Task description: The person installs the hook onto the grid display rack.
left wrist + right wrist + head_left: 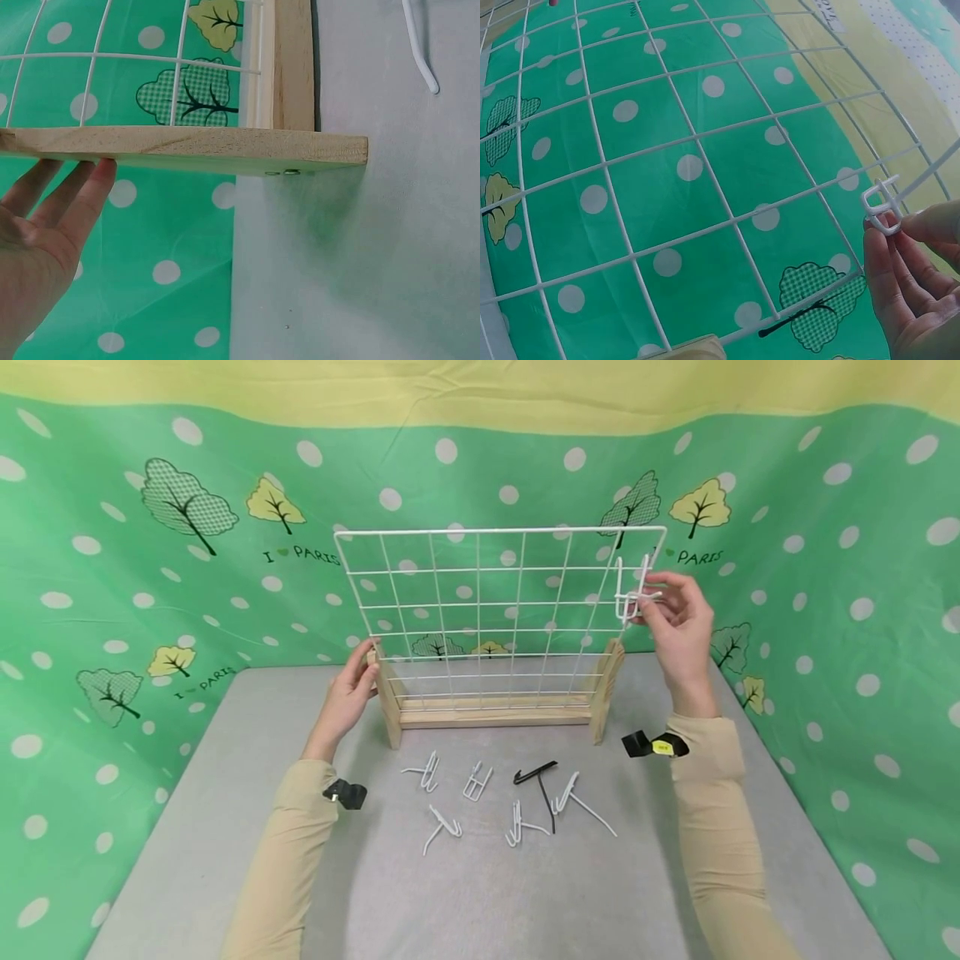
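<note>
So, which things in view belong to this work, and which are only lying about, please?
Belonging to the work:
white hook, pinched by the right hand
wire grid
wooden stand, touched by the left hand
probably also five loose white hooks and one black hook, untouched

Only around it:
grey table underneath
green dotted cloth behind

Wire rack [495,722], between left hand [348,689] and right hand [681,631]: 1. Held white hook [628,597], right hand: 1. Loose white hooks [517,822], nearside of hands: 5. Black hook [536,772], likewise: 1.
</note>
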### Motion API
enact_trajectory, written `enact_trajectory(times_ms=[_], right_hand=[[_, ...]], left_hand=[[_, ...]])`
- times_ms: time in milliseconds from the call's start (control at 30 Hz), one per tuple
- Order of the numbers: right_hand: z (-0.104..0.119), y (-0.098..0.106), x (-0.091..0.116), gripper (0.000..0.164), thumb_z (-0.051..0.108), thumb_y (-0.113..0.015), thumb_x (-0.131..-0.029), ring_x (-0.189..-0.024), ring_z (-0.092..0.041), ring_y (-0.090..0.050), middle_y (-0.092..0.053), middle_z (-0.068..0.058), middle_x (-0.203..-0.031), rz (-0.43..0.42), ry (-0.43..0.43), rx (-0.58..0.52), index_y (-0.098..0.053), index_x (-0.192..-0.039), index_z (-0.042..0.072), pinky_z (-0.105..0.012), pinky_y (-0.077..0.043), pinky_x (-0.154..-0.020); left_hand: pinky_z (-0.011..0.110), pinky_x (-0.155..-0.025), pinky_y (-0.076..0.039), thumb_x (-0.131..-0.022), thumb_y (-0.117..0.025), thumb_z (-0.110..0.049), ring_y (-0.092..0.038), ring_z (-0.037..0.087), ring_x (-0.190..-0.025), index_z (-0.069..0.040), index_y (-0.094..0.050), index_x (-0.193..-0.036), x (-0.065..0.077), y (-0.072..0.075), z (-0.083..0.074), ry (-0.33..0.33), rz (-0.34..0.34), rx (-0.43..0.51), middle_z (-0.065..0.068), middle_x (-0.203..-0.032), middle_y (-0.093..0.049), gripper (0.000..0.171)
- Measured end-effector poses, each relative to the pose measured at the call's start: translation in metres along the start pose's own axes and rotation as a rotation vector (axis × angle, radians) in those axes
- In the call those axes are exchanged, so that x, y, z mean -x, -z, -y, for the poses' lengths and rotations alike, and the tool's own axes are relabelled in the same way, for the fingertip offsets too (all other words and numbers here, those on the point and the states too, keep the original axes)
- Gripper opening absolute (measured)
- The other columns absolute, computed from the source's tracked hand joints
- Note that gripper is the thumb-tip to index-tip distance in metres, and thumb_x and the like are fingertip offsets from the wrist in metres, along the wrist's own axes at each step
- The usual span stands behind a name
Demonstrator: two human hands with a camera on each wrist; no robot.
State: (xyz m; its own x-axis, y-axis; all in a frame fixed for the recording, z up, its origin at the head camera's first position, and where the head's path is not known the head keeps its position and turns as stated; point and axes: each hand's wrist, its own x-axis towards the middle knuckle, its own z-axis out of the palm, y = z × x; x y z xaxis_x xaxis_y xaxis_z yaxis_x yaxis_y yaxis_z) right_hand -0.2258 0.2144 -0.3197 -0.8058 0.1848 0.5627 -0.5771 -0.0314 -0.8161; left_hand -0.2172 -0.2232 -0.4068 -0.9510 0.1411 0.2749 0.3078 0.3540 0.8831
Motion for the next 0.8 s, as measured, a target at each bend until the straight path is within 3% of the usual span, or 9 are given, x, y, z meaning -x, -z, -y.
enact_trajectory(times_ms=[167,333,433,667,800], right_hand=[[-0.003,0.000,0.003,0.028,-0.014,-0.057,-0.090,-0.076,-0.017,-0.065,-0.065,-0.013,-0.096,-0.002,-0.009,-0.010,-0.062,-0.114,-0.001,-0.022,-0.056,-0.069],[-0.006,0.000,0.005,0.030,-0.015,-0.056,-0.089,-0.075,-0.016,-0.065,-0.064,-0.019,-0.097,-0.001,-0.018,-0.019,-0.062,-0.114,0.000,-0.023,-0.057,-0.068],[-0.007,0.000,0.006,0.031,-0.015,-0.056,-0.089,-0.076,-0.017,-0.066,-0.064,-0.020,-0.099,-0.002,-0.028,-0.030,-0.062,-0.114,0.001,-0.024,-0.057,-0.069],[-0.011,0.001,0.010,0.029,-0.014,-0.056,-0.090,-0.076,-0.017,-0.066,-0.065,-0.012,-0.098,-0.001,-0.031,-0.010,-0.060,-0.116,-0.001,-0.023,-0.057,-0.066],[-0.012,0.002,0.014,0.028,-0.012,-0.056,-0.090,-0.077,-0.018,-0.066,-0.066,-0.012,-0.097,0.005,-0.055,-0.024,-0.060,-0.116,0.000,-0.022,-0.056,-0.064]], left_hand=[[0.056,-0.092,-0.047,-0.105,-0.042,-0.018,-0.043,0.043,-0.127,-0.020,-0.031,-0.152,-0.005,0.000,0.024,0.005,-0.011,0.003,0.026,-0.147,-0.034,0.049],[0.054,-0.093,-0.047,-0.105,-0.041,-0.019,-0.042,0.041,-0.128,-0.019,-0.030,-0.153,-0.007,0.000,0.028,0.011,-0.017,0.011,0.025,-0.148,-0.035,0.049],[0.056,-0.092,-0.047,-0.105,-0.040,-0.016,-0.042,0.043,-0.128,-0.015,-0.030,-0.152,-0.006,0.000,0.023,0.014,-0.014,0.020,0.026,-0.147,-0.035,0.049],[0.057,-0.092,-0.046,-0.104,-0.040,-0.008,-0.040,0.046,-0.127,-0.004,-0.028,-0.151,0.002,0.000,-0.008,0.005,0.007,0.010,0.032,-0.145,-0.033,0.048],[0.056,-0.093,-0.046,-0.105,-0.039,-0.009,-0.040,0.045,-0.128,-0.004,-0.028,-0.151,0.003,0.000,-0.011,0.012,0.008,0.004,0.031,-0.146,-0.032,0.048]])
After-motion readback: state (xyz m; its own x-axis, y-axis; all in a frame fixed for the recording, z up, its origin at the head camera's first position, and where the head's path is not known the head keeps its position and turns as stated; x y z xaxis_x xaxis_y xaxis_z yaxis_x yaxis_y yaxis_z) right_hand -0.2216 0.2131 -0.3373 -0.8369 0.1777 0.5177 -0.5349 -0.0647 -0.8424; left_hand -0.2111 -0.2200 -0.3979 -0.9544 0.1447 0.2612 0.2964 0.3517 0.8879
